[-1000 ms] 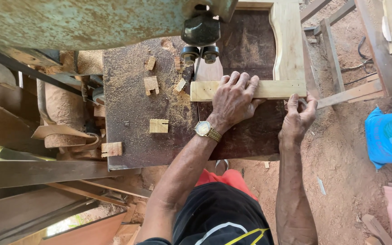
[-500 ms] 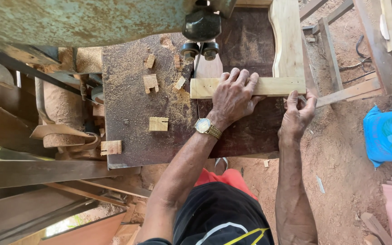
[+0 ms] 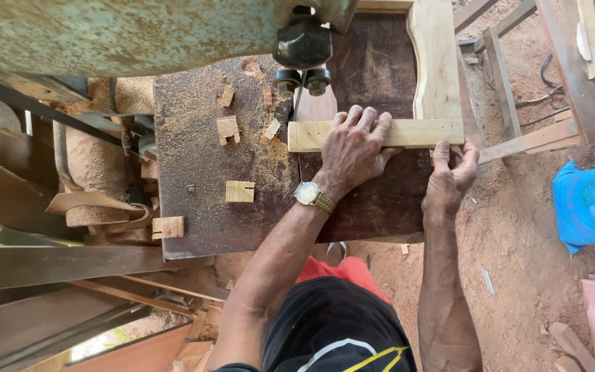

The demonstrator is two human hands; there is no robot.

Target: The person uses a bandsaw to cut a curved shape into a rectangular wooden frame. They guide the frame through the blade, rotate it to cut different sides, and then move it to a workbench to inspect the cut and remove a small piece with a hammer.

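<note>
Presently we press our left hand [image 3: 354,148] flat on the pale wooden strip [image 3: 380,134] lying across the band saw table [image 3: 201,179], just below the blade guide [image 3: 302,79]; our right hand [image 3: 450,176] grips its right end. We judge fingers should stay off the cut line. 5 offcut blocks [image 3: 239,191] and sawdust litter the table; the floor is red dirt [image 3: 518,227].

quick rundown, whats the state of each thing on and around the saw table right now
left hand: pressed flat on the wooden frame
right hand: gripping the frame's corner at the table edge
wooden frame: lying flat, its near rail at the blade guide
blade guide: set low, just above the frame
saw table: strewn with sawdust
offcut blocks: loose on the table
wristwatch: on the left wrist
</note>
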